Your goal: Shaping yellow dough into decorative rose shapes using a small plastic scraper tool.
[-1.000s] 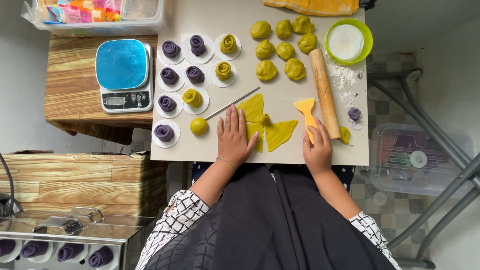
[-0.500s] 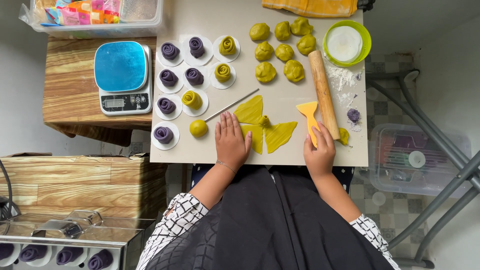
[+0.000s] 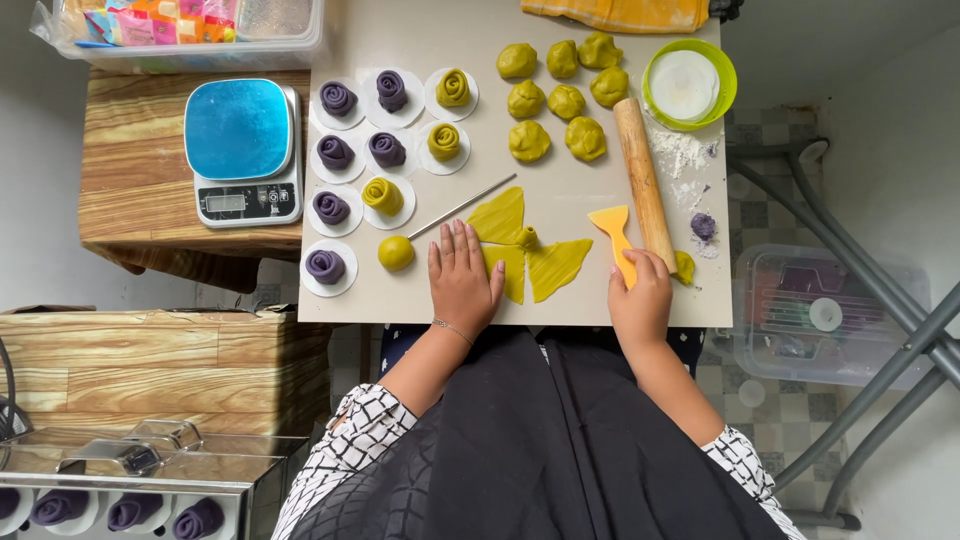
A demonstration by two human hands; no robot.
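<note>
The flat yellow-green dough sheet [image 3: 525, 255] lies on the bench [image 3: 600, 290] near its front edge, between the two hands. It is already rolled thin and cut into wedge-shaped petals that meet at a small knob in the middle, so I judge that this piece is in the middle of its shaping.

Finished work stands to the left: five purple dough roses [image 3: 338, 98] and three yellow-green dough roses [image 3: 452, 88], each on a small white paper round. A smooth yellow-green ball [image 3: 396, 253] lies beside the lowest purple one, and a thin metal stick [image 3: 461, 207] lies slantwise just above it. At the back of the bench there are eight rough yellow-green dough lumps [image 3: 564, 85] not yet rolled, so it seems that much work is left.

The left hand [image 3: 462, 280] lies flat, palm down, fingers spread a little, pressing the left part of the sheet; its grip is open and holds nothing. The right hand [image 3: 640, 295] is closed around the handle of a yellow plastic scraper [image 3: 612, 228], whose blade points away from the person, just right of the sheet. A wooden rolling pin [image 3: 644, 182] lies beside the scraper, and a green bowl of white flour [image 3: 688, 85] stands behind it.
</note>
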